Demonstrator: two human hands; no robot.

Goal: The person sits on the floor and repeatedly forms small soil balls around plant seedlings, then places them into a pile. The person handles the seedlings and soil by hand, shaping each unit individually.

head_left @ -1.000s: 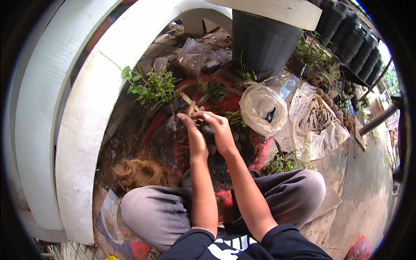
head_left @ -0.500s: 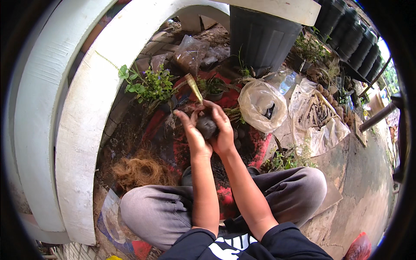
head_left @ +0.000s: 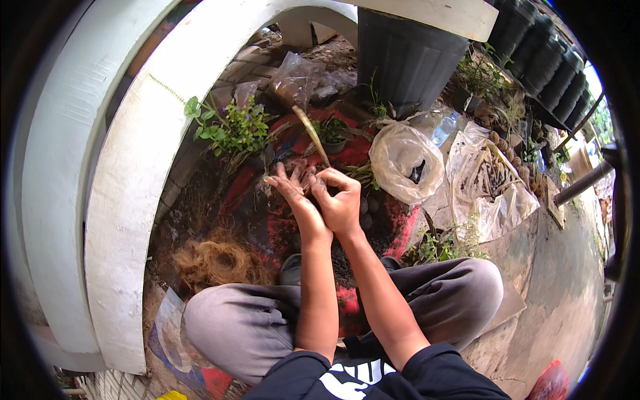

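Both hands meet over a soil-strewn red and dark sheet [head_left: 257, 223]. My left hand [head_left: 297, 197] is turned palm up, its dirty fingers stretched out and apart. Against its wrist and palm side rests my right hand [head_left: 340, 200], fingers curled in. From behind those curled fingers a long pale stem [head_left: 310, 133] slants up and away; it looks held there. The dark soil ball seen earlier is hidden by my hands. Dark round lumps [head_left: 365, 217] lie just right of my right hand.
A brown fibre tangle [head_left: 220, 260] lies left, below a leafy potted plant [head_left: 237, 130]. A plastic bag [head_left: 407, 160], clear bottle [head_left: 445, 129] and plastic sheet [head_left: 490, 190] lie right. A black bin [head_left: 410, 60] stands beyond; a white arched frame [head_left: 123, 200] curves along the left.
My hands have turned from cupping the dark ball between open palms. The right fingers have curled in, the ball has gone from sight, and the stem's lower end has shifted right.
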